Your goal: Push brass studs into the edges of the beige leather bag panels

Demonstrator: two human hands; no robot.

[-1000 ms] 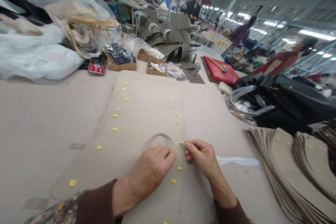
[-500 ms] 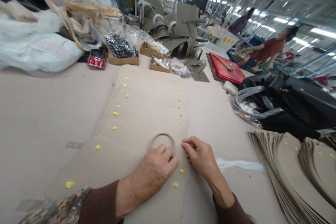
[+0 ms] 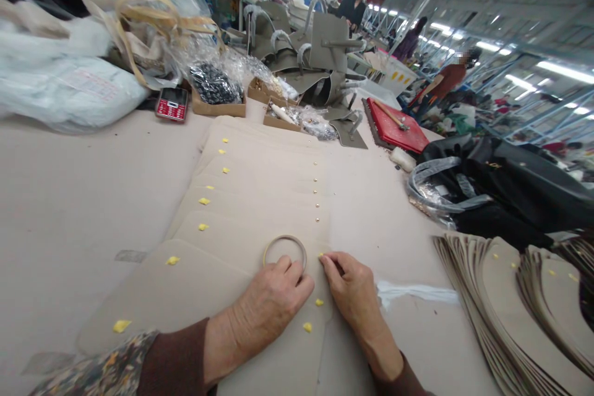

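My left hand (image 3: pixel 273 300) rests on the beige panels, its fingers closed on the lower part of a narrow tape roll (image 3: pixel 304 246) that stands up as a thin ring. Just right of it, my right hand (image 3: pixel 349 281) pinches thumb and forefinger at a tiny yellow piece (image 3: pixel 320 255) by the right edge of the nearest panel (image 3: pixel 185 303). Two more yellow bits (image 3: pixel 319 302) lie below that spot. Overlapping beige panels (image 3: pixel 260 167) run away from me, with yellow bits (image 3: pixel 204 201) on the left and small metal studs (image 3: pixel 317 205) down the right.
Stacked curved panels (image 3: pixel 468 284) fan out at the right, below black bags (image 3: pixel 524 179). A hammer (image 3: pixel 392 114) lies on a red slab (image 3: pixel 408 136). Across the back are small boxes (image 3: pixel 218 108), a red phone (image 3: pixel 171 104) and plastic bags (image 3: pixel 69 90). Several people work beyond.
My right hand has shifted slightly, its fingertips still at the panel's edge, and the yellow piece shows more clearly. My left hand stays on the roll. The view has turned a little.
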